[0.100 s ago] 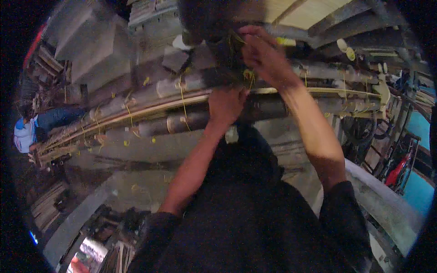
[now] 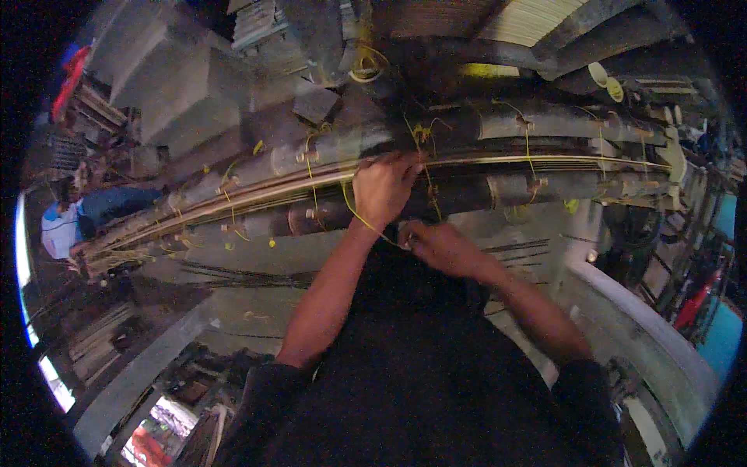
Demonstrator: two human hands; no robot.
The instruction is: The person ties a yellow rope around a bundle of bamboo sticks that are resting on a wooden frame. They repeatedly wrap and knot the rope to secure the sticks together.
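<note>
A long bundle of thin, light rods or strips runs from left to right between two long dark poles, with short yellow strings tied across at intervals. My left hand is closed over the bundle at the middle; what its fingertips pinch is hidden. Just nearer to my body, my right hand has its fingers drawn together on a yellow string, which loops past my left wrist. Yellow knots sit on the far pole beside my left hand.
A person in a white and blue shirt is at the far left end of the poles. Grey blocks stand beyond at the left. A coil of yellow string lies past the far pole. Pale ledges flank me.
My right hand has come down from beyond the bundle to the near side, close to my body. A yellow string now stretches past my left wrist. The left hand stays on the bundle.
</note>
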